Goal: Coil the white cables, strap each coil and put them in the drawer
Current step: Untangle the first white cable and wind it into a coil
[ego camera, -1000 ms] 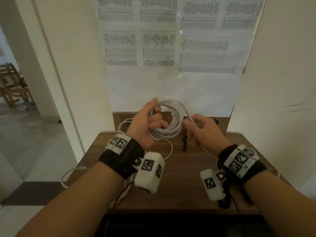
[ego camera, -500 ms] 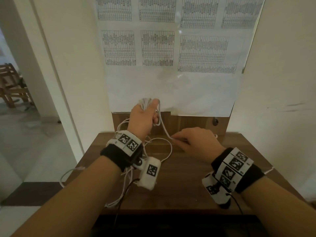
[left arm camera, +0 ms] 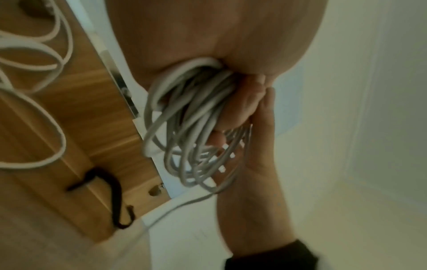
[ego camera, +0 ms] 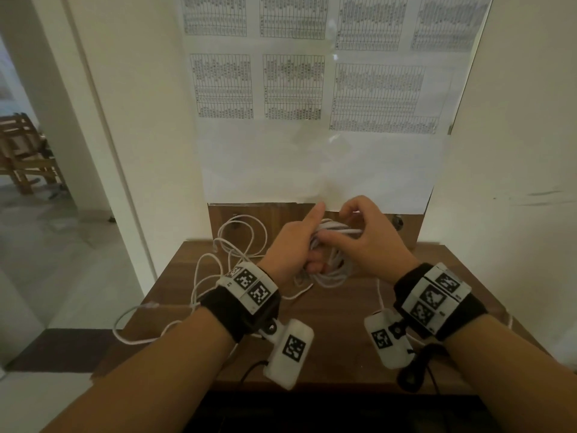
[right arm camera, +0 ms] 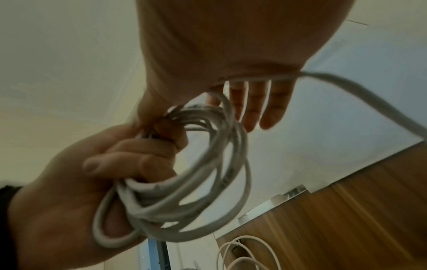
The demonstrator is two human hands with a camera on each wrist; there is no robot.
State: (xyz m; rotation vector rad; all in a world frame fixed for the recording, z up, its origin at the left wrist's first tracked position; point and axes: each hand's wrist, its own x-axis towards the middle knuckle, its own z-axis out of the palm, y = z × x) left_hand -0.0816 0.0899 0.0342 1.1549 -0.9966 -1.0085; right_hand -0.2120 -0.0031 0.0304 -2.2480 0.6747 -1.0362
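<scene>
A loose white cable (ego camera: 224, 245) sprawls at nine o'clock on the bench (ego camera: 337, 310), waiting its turn. At centre the left hand (ego camera: 293, 245) clenches the coil (ego camera: 334, 270) to keep its loops gathered. At three o'clock, the right hand (ego camera: 371, 239) pinches the cable's free run, likely feeding another turn.

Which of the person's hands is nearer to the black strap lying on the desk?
Cannot tell. The head view hides the black strap. The left hand grips the cable coil above the desk; the right hand pinches a strand beside it.
</scene>
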